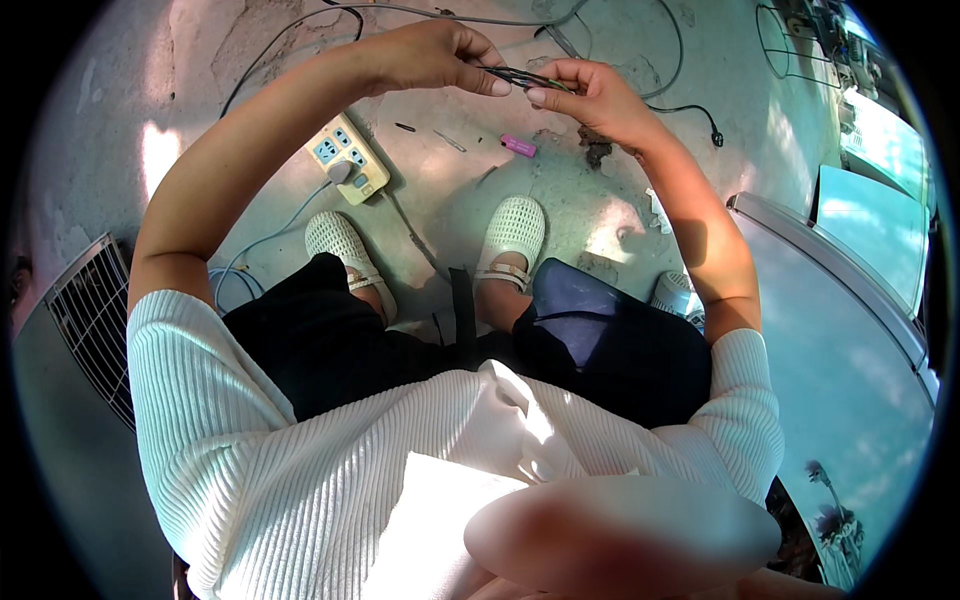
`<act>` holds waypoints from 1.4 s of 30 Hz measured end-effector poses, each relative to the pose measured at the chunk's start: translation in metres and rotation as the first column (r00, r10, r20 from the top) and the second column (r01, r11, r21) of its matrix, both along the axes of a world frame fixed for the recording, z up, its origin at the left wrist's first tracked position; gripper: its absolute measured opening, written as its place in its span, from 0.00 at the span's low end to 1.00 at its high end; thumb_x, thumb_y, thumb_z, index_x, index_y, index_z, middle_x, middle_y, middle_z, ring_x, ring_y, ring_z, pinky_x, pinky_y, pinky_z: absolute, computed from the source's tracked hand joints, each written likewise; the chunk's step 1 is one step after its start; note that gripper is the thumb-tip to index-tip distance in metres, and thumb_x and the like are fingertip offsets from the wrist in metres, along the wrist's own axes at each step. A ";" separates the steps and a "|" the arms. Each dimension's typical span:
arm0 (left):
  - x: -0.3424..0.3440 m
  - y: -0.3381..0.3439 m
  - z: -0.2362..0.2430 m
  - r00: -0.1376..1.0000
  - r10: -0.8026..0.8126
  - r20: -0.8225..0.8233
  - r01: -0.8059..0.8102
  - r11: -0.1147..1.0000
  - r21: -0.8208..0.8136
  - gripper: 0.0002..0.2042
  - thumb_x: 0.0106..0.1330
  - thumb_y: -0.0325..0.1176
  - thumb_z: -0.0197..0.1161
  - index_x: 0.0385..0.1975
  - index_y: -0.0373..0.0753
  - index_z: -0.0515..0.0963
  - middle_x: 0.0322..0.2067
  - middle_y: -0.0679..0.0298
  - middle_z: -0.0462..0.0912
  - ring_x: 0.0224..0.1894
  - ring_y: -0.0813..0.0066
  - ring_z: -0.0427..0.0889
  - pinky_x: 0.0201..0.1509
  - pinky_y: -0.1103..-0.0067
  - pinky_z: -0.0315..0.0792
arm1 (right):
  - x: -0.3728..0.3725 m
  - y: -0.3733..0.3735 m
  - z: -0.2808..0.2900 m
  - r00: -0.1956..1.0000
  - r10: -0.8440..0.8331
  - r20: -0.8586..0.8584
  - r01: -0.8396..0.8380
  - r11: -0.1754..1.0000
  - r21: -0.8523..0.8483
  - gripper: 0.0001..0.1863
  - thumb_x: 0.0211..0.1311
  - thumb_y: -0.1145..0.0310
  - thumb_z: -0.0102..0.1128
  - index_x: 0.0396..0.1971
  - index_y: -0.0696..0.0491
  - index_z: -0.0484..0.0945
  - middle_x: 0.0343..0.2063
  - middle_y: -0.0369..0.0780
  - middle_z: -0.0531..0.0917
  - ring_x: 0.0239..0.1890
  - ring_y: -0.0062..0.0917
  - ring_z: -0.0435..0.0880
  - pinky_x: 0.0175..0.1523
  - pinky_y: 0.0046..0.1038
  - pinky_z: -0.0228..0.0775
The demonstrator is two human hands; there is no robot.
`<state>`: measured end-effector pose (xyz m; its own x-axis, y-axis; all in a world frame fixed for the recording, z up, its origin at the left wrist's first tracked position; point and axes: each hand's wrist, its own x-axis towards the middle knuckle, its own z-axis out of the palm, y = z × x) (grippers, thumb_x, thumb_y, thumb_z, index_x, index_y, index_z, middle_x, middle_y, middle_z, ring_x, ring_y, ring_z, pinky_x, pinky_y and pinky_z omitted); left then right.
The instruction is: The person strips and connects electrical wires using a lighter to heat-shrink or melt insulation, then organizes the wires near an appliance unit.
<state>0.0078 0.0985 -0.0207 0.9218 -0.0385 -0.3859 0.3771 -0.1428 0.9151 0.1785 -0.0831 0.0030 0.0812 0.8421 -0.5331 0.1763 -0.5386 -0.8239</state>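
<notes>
At the top of the head view, both my hands are raised over the floor with a thin bundle of dark wires (pixel 522 77) stretched between them. My left hand (pixel 445 58) pinches its left end between thumb and fingers. The other end lies between the thumb and fingers of my right hand (pixel 598 100), where a little green shows among the dark strands. Below the hands, a small pink lighter-like object (pixel 518 146) lies on the floor. Nearby are a short dark stick (pixel 405 127) and a thin slim piece (pixel 450 141).
A yellowish power strip (pixel 366 178) with a grey plug (pixel 341 172) lies near my left shoe (pixel 337 240). Grey and black cables (pixel 683 50) curve across the floor, one ending in a black plug (pixel 717 139). A wire grille (pixel 95 310) stands left; a long pale panel (pixel 800 320) lies right.
</notes>
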 end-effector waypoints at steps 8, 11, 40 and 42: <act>0.003 -0.001 -0.006 1.000 -0.007 0.006 0.007 1.000 0.020 0.11 0.61 0.38 0.67 0.38 0.39 0.81 0.30 0.72 0.80 0.38 0.82 0.74 0.48 0.81 0.66 | 0.000 0.001 0.001 0.989 0.032 0.147 -0.036 0.999 0.026 0.12 0.61 0.63 0.65 0.37 0.56 0.80 0.28 0.29 0.80 0.32 0.10 0.74 0.38 0.16 0.64; 0.002 -0.004 -0.008 0.998 0.020 0.056 -0.020 1.000 0.003 0.10 0.62 0.37 0.67 0.37 0.39 0.81 0.29 0.73 0.79 0.37 0.83 0.74 0.48 0.80 0.66 | -0.004 0.002 0.006 0.992 0.009 0.128 -0.015 0.999 0.042 0.12 0.61 0.63 0.65 0.36 0.56 0.80 0.28 0.30 0.80 0.31 0.10 0.74 0.37 0.16 0.64; -0.005 0.005 -0.008 0.993 0.039 0.107 -0.042 0.999 0.029 0.14 0.66 0.38 0.63 0.45 0.36 0.78 0.36 0.69 0.80 0.43 0.82 0.77 0.52 0.82 0.70 | 0.013 -0.009 -0.003 0.987 0.027 0.156 -0.049 0.989 0.139 0.12 0.60 0.67 0.65 0.40 0.56 0.77 0.28 0.29 0.78 0.30 0.11 0.74 0.36 0.17 0.66; -0.004 0.004 -0.009 0.993 0.040 0.116 -0.042 0.999 0.023 0.14 0.66 0.39 0.63 0.44 0.36 0.78 0.34 0.70 0.80 0.41 0.83 0.76 0.50 0.82 0.70 | 0.010 -0.010 -0.004 0.994 -0.031 0.103 0.010 0.980 0.200 0.12 0.60 0.67 0.65 0.41 0.56 0.77 0.28 0.29 0.77 0.29 0.10 0.73 0.35 0.17 0.66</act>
<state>0.0038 0.1027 -0.0300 0.9607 0.0088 -0.2775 0.2755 -0.1533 0.9490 0.1884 -0.0930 -0.0010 0.1464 0.9279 -0.3428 0.2580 -0.3704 -0.8924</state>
